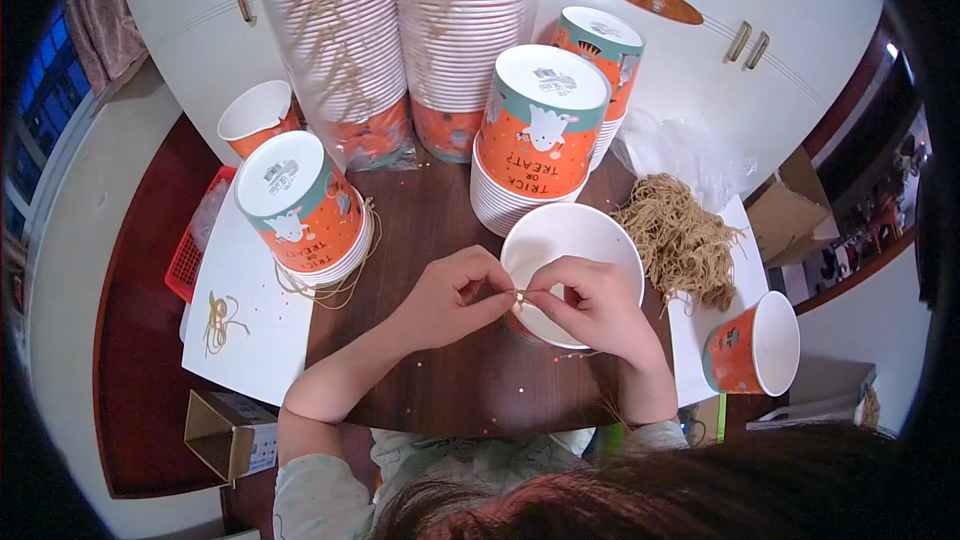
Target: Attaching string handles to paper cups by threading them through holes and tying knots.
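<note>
An open orange paper bucket with a white inside (570,240) stands in front of me on the dark wooden table (440,380). My left hand (455,295) and my right hand (590,305) meet at its near rim. Both pinch a thin tan string with a small gold end (518,297) between thumb and fingers. A heap of the same tan strings (680,235) lies just right of the bucket.
Stacks of upside-down orange buckets stand at left (300,205), centre (540,130) and behind (600,50). Two tall wrapped stacks (400,30) rise at the back. A single bucket (755,345) lies at right; another (258,117) stands at left. A red basket (190,250) and a cardboard box (228,432) sit left.
</note>
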Available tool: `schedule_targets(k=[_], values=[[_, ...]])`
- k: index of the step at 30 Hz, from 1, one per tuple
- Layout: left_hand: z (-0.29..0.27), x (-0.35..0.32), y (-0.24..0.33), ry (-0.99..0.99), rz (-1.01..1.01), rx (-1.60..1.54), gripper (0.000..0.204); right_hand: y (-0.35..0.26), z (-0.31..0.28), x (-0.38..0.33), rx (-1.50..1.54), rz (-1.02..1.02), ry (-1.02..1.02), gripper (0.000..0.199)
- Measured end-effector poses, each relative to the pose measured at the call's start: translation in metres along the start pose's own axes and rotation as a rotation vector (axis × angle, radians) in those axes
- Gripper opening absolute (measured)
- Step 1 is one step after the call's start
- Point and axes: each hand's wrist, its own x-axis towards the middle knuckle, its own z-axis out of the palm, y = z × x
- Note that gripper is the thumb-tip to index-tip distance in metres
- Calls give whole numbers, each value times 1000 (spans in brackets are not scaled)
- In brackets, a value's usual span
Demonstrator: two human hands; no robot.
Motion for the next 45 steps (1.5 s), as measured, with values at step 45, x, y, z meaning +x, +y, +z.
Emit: schedule_targets(k=[45], values=[[-41, -8, -14, -48, -196, -290, 8, -34, 25, -27, -140, -197, -336, 19]])
